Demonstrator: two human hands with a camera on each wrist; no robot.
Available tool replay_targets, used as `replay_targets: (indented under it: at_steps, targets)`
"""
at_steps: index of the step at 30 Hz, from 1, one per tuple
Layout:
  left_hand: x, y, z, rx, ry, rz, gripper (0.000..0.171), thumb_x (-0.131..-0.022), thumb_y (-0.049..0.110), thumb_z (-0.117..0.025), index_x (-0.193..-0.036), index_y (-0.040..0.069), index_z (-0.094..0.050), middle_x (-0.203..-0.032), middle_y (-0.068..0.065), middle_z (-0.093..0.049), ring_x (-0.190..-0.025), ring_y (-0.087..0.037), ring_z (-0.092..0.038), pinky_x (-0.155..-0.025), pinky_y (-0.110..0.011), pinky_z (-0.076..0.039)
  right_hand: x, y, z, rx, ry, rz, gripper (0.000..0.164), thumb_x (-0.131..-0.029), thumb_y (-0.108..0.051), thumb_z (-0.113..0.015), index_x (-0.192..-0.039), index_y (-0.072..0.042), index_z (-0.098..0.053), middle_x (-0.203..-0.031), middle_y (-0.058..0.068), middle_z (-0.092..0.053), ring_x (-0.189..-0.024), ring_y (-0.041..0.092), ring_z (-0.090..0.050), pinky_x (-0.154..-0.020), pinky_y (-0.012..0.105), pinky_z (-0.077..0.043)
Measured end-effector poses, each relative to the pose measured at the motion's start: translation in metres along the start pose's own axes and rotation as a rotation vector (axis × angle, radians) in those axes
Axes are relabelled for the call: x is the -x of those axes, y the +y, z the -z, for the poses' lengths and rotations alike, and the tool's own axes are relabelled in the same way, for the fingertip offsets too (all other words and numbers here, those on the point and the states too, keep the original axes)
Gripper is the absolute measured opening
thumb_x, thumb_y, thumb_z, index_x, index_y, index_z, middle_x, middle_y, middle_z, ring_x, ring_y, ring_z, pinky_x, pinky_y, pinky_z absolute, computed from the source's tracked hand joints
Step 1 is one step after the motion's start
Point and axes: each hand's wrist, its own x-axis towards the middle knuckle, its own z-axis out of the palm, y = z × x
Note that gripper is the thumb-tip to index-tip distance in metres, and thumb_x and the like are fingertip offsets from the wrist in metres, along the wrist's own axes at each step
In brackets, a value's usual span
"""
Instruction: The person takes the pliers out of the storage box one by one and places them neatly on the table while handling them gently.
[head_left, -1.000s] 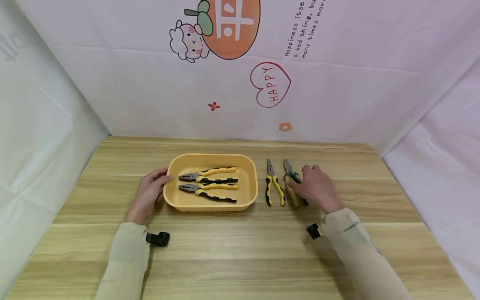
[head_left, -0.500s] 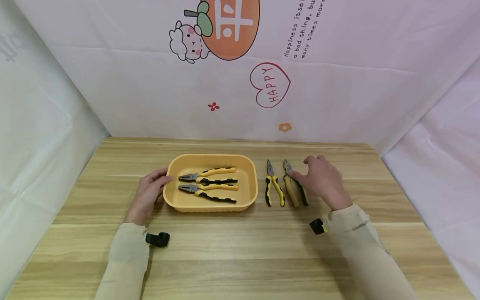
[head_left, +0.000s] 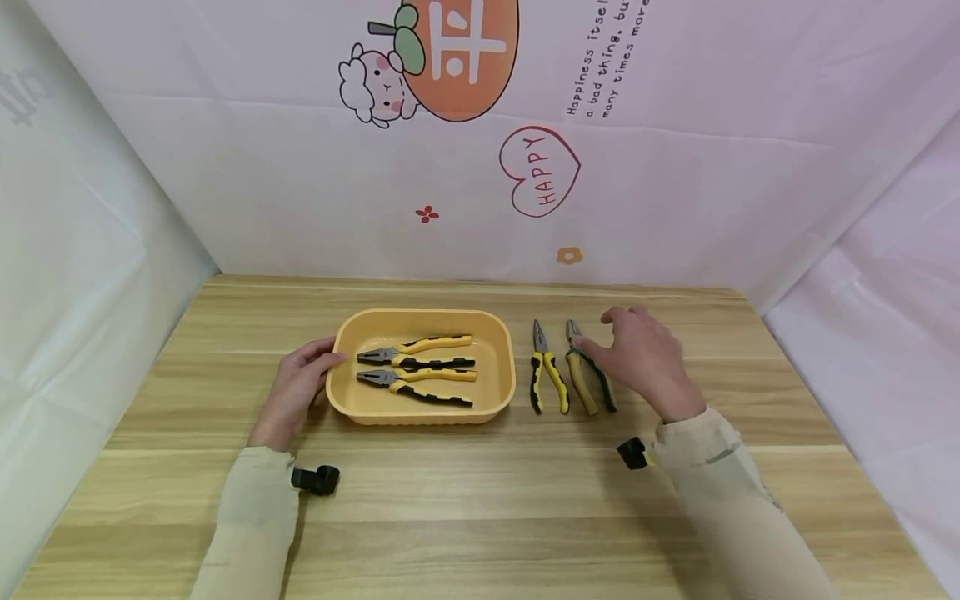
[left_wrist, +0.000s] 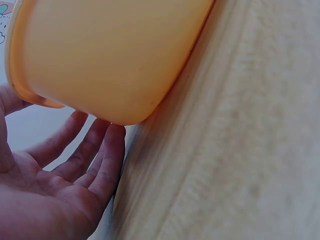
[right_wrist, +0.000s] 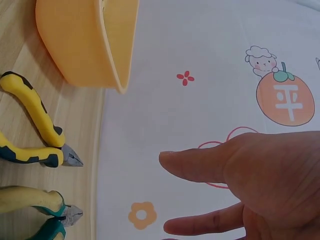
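My left hand [head_left: 292, 392] holds the left end of a yellow plastic basin [head_left: 420, 417], thumb over the rim and fingertips against the outer wall [left_wrist: 115, 65]. Inside the basin lie two combination pliers, the upper pair [head_left: 382, 356] and the lower pair [head_left: 378, 377], with yellow-black handles and heads to the left. My right hand [head_left: 645, 362] is raised above the table, thumb and fingers apart, holding nothing. Beside it lie pliers with one tan and one green handle [head_left: 581, 383], their head partly behind the thumb. Left of these lie yellow-black long-nose pliers [head_left: 537, 337].
A wooden table [head_left: 465, 517] carries everything. A white printed cloth [head_left: 285, 192] rises behind its back edge, and more cloth hangs at both sides. A black wrist camera [head_left: 318, 479] sits on the left sleeve, another [head_left: 633, 452] on the right.
My right hand has let go of the tan-and-green pliers and lifted slightly to the right; they stay on the table. The left hand and the basin have not moved.
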Motion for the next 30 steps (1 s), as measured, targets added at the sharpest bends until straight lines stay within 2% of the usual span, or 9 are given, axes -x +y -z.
replay_targets:
  at_steps: [14, 21, 24, 30]
  targets:
    - [0.001, 0.002, -0.001, -0.004, 0.0, -0.006, 0.054, -0.105, 0.019, -0.057, -0.151, -0.005, -0.042, -0.148, -0.025, -0.044, -0.11, -0.006, -0.061, -0.089, -0.017, -0.053, -0.002, -0.019, -0.004, -0.016, -0.015, 0.021, 0.064, -0.096, -0.049, -0.066, -0.133, 0.003, -0.059, -0.12, 0.023, -0.061, -0.104, 0.038, -0.062, -0.075, 0.051, -0.054]
    - [0.001, 0.003, -0.001, 0.0, 0.001, -0.003, 0.054, -0.105, 0.019, -0.057, -0.151, -0.004, -0.041, -0.149, -0.024, -0.045, -0.11, -0.006, -0.061, -0.089, -0.016, -0.053, -0.004, -0.035, -0.006, -0.03, -0.036, 0.031, 0.066, -0.095, -0.049, -0.068, -0.135, 0.003, -0.059, -0.135, 0.026, -0.055, -0.111, 0.041, -0.059, -0.083, 0.055, -0.053]
    - [0.0, 0.003, -0.001, -0.003, -0.003, -0.008, 0.055, -0.105, 0.019, -0.057, -0.151, -0.005, -0.041, -0.149, -0.024, -0.044, -0.111, -0.006, -0.061, -0.089, -0.016, -0.052, -0.005, -0.04, -0.007, -0.038, -0.03, 0.046, 0.065, -0.095, -0.048, -0.068, -0.134, 0.003, -0.06, -0.131, 0.025, -0.058, -0.113, 0.04, -0.058, -0.087, 0.055, -0.052]
    - [0.001, 0.002, -0.001, -0.002, 0.003, -0.01, 0.054, -0.105, 0.018, -0.057, -0.151, -0.005, -0.041, -0.147, -0.025, -0.045, -0.109, -0.006, -0.062, -0.089, -0.016, -0.053, -0.006, -0.05, -0.009, -0.062, -0.018, 0.081, 0.061, -0.095, -0.046, -0.068, -0.132, 0.002, -0.061, -0.118, 0.02, -0.064, -0.107, 0.036, -0.061, -0.086, 0.052, -0.052]
